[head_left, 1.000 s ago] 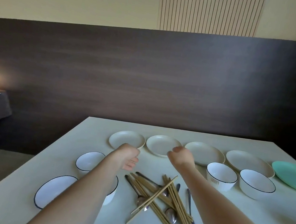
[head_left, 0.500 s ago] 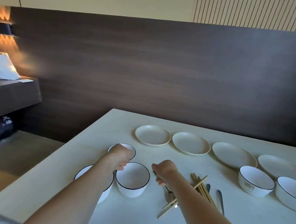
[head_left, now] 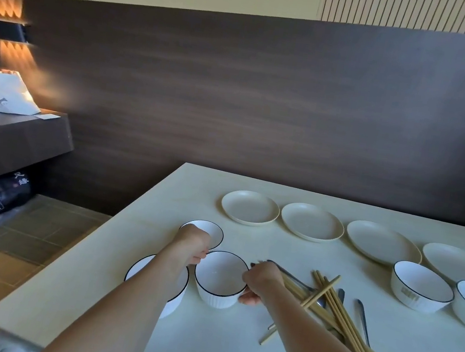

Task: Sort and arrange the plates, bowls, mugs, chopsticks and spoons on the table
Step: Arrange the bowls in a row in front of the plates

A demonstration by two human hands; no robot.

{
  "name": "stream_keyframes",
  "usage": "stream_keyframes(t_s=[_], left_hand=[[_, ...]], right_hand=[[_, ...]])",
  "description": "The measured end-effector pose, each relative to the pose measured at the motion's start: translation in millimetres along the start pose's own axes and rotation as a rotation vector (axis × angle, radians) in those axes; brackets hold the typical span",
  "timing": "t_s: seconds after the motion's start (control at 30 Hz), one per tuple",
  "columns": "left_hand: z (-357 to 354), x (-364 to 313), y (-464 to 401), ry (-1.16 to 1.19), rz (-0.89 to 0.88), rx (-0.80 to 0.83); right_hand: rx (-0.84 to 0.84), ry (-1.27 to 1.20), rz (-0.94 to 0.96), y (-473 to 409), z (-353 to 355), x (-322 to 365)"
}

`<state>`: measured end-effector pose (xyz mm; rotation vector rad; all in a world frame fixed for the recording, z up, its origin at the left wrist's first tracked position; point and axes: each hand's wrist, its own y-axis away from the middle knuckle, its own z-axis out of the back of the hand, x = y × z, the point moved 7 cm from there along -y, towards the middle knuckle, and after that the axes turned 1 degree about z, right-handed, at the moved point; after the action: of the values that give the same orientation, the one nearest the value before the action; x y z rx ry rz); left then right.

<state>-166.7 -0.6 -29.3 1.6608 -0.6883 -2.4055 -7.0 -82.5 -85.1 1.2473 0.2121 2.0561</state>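
A white ribbed bowl (head_left: 220, 279) with a dark rim stands near the table's left side. My left hand (head_left: 193, 244) grips its left rim and my right hand (head_left: 260, 280) grips its right side, thumb low on the wall. Two more white bowls flank it: one behind (head_left: 212, 230), one in front left (head_left: 176, 291), partly under my left forearm. A heap of wooden chopsticks (head_left: 329, 306) and metal spoons (head_left: 362, 318) lies to the right, under my right arm. Several cream plates (head_left: 250, 207) form a row at the back.
Two further white bowls (head_left: 421, 286) stand at the right, near the plates. The table's left edge (head_left: 86, 247) drops to a tiled floor. A dark shelf (head_left: 12, 135) with a white bag hangs on the left wall.
The view swung left. Both hands came back from the plates and closed on the middle bowl's sides.
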Motion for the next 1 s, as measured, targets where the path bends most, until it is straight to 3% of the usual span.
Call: stream_keyframes(t_s=[0.2, 0.47, 0.7, 1.0], left_hand=[[-3, -13, 3, 0.033, -0.040, -0.068], [-53, -29, 28, -0.010, -0.016, 0.157], [-95, -57, 31, 0.143, -0.075, 0.093], [-166, -88, 16, 0.245, -0.125, 0.106]], right_hand=[[-0.067, -0.118, 0.023, 8, 35, 2], [-0.195, -0.227, 0.109, 18, 95, 8], [-0.260, -0.278, 0.203, 18, 149, 7], [-0.320, -0.450, 0.158, 7, 207, -22]])
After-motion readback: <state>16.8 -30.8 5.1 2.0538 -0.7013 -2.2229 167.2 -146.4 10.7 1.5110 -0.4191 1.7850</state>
